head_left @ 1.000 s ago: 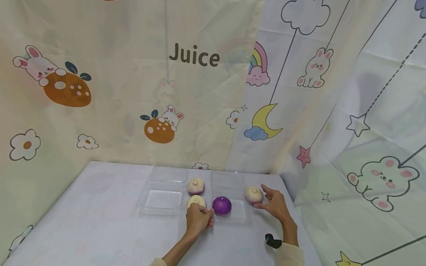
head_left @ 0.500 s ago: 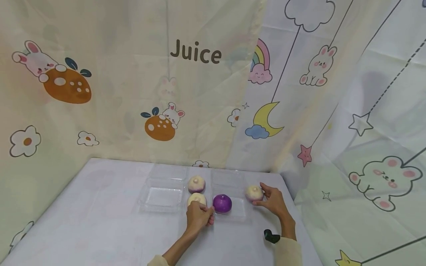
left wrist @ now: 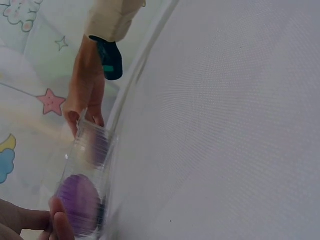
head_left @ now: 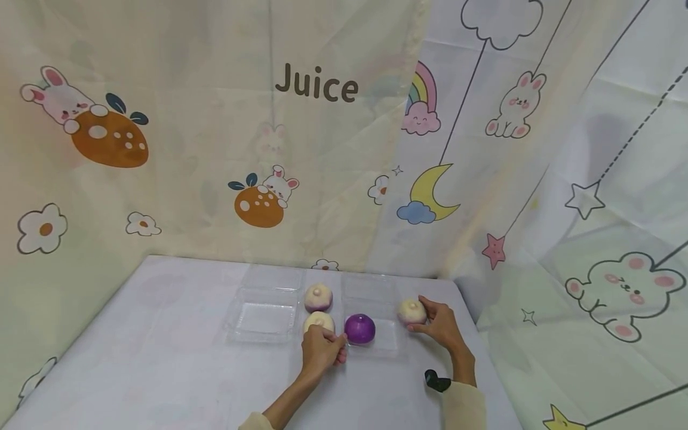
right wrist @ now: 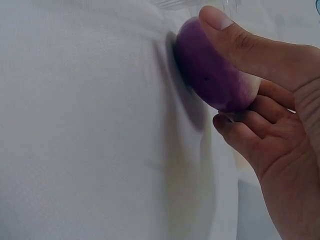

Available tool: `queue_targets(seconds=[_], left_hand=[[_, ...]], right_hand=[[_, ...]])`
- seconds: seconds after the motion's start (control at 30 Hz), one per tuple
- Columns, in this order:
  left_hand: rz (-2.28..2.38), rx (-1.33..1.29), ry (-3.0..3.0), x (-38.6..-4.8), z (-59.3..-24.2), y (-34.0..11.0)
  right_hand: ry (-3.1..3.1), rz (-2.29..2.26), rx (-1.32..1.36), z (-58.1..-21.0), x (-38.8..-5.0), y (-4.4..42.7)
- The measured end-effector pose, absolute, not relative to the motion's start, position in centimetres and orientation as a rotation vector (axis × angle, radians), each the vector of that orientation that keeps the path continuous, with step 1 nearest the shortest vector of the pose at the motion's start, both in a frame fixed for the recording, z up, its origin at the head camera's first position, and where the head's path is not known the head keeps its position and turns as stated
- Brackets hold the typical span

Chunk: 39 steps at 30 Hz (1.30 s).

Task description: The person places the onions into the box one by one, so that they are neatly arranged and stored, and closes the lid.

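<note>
My right hand [head_left: 443, 322] grips a white-and-purple turnip [head_left: 411, 312], to the right of a clear plastic container [head_left: 388, 345]. In the right wrist view, the thumb lies on the turnip's purple side [right wrist: 207, 70], with fingers bent behind it. A glossy purple onion-like vegetable [head_left: 359, 329] sits in the container's left part. My left hand [head_left: 321, 352] pinches that container's left edge, its fingertips close to the purple vegetable. Just behind this hand is another turnip [head_left: 319, 321], partly covered by it, and a third turnip [head_left: 319, 297] stands farther back.
A second clear container [head_left: 266, 321] lies at the left with its lid folded back. The right container's lid [head_left: 368, 288] is also laid back. Patterned curtains [head_left: 317, 149] rise behind the white table [head_left: 204, 382]. A dark band [head_left: 438, 381] sits at the right wrist.
My right hand has closed in on the turnip, its thumb and fingers now against it. The left hand keeps its place. The head view has tilted slightly.
</note>
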<state>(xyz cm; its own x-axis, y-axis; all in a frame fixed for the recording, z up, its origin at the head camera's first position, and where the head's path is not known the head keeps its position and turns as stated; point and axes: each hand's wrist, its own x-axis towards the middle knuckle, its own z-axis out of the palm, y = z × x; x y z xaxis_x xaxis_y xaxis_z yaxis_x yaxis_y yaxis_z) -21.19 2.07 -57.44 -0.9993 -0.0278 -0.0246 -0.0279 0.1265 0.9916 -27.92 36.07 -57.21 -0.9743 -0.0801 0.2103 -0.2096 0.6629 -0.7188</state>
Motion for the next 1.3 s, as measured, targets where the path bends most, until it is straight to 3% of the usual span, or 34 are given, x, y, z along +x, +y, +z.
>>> queue_targets(seconds=[1.3], left_hand=[[2.094,-0.051,2.361,-21.3,-57.2,2.0]], right_hand=[[-2.629,1.326,0.110,-58.1,-27.7,35.7]])
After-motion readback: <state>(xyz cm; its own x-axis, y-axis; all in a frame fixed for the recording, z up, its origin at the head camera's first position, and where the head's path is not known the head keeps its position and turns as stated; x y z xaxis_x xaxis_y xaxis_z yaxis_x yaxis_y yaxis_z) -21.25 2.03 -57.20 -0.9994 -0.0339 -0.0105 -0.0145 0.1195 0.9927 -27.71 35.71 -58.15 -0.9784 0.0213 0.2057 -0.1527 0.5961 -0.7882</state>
